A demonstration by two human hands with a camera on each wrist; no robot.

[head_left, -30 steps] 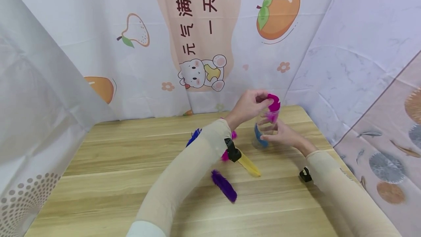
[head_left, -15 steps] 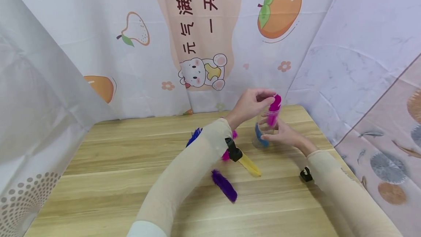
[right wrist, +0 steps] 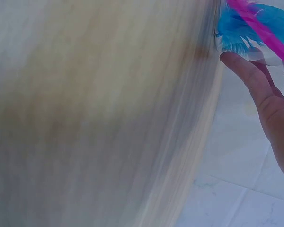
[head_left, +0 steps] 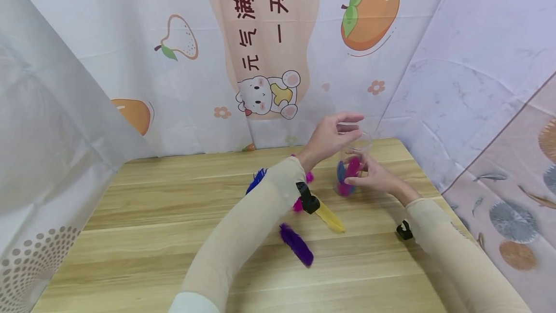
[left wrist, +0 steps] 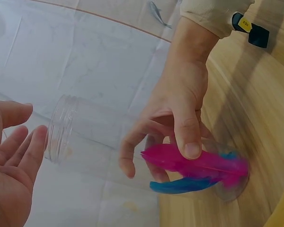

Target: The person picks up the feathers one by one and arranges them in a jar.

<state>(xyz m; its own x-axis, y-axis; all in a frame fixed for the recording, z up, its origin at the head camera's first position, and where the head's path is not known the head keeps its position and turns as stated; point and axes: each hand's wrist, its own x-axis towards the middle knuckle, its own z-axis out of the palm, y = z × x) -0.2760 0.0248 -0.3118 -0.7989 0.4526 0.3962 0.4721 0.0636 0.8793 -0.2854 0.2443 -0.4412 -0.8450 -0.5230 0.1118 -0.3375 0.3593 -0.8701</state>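
A clear plastic jar (head_left: 358, 151) stands upright on the wooden table, its open mouth at the top. My right hand (head_left: 375, 176) grips it low down, thumb on the near side and fingers curled round the far side. Inside, near the bottom, lie a magenta feather (left wrist: 194, 163) and a blue feather (left wrist: 182, 185); both also show in the right wrist view. My left hand (head_left: 330, 139) hovers by the jar's rim with fingers spread and nothing between them. Under my left forearm, a yellow feather (head_left: 330, 219) and bits of magenta feather (head_left: 298, 205) are partly hidden.
A purple feather (head_left: 296, 244) lies on the table (head_left: 173, 235) nearer to me. A dark blue feather (head_left: 256, 180) pokes out from behind the left sleeve. Printed curtains (head_left: 187, 110) hang at the table's back and sides.
The magenta feather has left my left fingers and dropped from the jar's mouth to its bottom, beside the blue one. My left fingers have spread; my right hand stays on the jar.
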